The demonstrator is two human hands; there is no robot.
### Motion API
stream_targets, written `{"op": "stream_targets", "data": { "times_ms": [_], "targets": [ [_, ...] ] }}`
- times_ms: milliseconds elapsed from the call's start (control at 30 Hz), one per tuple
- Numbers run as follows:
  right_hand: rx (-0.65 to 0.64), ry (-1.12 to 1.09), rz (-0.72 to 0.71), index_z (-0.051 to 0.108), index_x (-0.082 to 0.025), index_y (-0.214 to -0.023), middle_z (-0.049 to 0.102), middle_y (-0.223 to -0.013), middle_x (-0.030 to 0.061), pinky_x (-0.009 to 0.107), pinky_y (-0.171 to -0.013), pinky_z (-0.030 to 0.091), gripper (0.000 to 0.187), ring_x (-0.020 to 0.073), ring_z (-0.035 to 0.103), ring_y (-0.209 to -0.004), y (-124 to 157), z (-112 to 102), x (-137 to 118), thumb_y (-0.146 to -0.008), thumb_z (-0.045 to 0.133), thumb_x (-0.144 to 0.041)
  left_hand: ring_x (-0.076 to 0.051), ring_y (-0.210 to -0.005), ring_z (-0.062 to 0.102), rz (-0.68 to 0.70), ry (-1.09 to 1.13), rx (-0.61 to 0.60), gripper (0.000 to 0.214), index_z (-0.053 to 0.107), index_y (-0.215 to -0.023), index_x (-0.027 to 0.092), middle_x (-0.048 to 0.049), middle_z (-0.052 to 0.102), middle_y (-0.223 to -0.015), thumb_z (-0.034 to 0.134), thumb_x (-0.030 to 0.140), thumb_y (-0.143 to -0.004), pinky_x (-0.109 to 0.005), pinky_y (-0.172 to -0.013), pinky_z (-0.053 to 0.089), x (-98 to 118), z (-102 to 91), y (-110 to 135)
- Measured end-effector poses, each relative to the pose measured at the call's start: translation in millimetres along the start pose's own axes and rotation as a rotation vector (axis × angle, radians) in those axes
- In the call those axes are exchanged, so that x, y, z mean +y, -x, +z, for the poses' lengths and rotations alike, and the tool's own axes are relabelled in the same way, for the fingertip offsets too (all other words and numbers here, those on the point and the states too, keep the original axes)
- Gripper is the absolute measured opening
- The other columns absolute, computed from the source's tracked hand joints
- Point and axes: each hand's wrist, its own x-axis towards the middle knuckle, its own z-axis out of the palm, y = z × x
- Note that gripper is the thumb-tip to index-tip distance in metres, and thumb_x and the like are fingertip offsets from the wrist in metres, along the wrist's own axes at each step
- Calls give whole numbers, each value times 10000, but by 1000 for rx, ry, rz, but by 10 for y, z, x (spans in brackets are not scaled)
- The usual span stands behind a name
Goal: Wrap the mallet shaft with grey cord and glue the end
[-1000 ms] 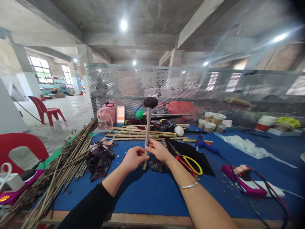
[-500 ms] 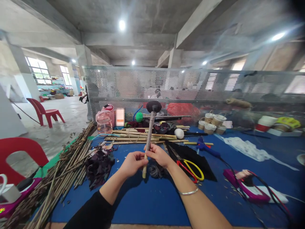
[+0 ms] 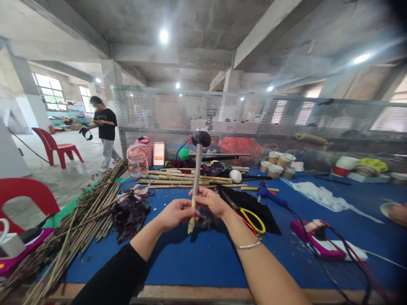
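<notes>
Between my hands stands a bamboo stick (image 3: pixel 197 167), nearly upright, wrapped in grey yarn along its upper length and topped with a dark round head. My left hand (image 3: pixel 178 214) pinches its bare lower part. Just above, my right hand (image 3: pixel 210 202) grips it from the right side. The stick's pale lower end shows below my fingers, over the blue table (image 3: pixel 190 262). Behind my right hand lies a tangle of grey yarn (image 3: pixel 208 221), partly hidden. Scissors (image 3: pixel 254 220) with red and yellow handles rest on black cloth (image 3: pixel 267 216) to the right.
Dry stalks (image 3: pixel 85 212) line the left edge beside dark crumpled fabric (image 3: pixel 130 216). Bamboo sticks (image 3: pixel 178 180), a white ball (image 3: pixel 235 176) and a green ball (image 3: pixel 184 154) lie at the back. Right are a blue glue gun (image 3: pixel 270 192) and power strip (image 3: pixel 327 245). A person (image 3: pixel 106 127) walks far left.
Both hands still hold the stick, in nearly the same place. The view has shifted slightly. A person has come out from behind the mesh screen at left, and a hand appears at the far right edge.
</notes>
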Motion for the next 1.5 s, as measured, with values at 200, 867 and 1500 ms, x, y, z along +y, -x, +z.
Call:
{"op": "stream_targets", "data": {
  "times_ms": [200,867,1500],
  "targets": [
    [36,112,-99,540,-166,-783,542,-705,-26,262,-655,412,340,114,508,-656,-22,34,38,-635,734,-402,-59,-470,445,87,-177,210,402,585,-788,117,24,534,-581,769,418,-595,-192,-453,300,-119,-14,-40],
    [89,192,-171,537,-170,-842,562,-708,-20,265,-651,417,344,122,520,-660,-91,-39,99,-666,715,-406,-126,-576,583,61,-156,188,430,642,-846,101,-65,656,-691,752,438,-603,-212,-524,403,-16,-70,-138],
    [41,117,-123,565,-179,-844,484,-635,-36,232,-525,332,318,94,413,-544,10,-96,-44,-695,678,-436,-113,-608,572,8,17,69,457,634,-837,110,-71,643,-753,751,484,-602,-218,-550,387,30,61,-21]
  ]
}}
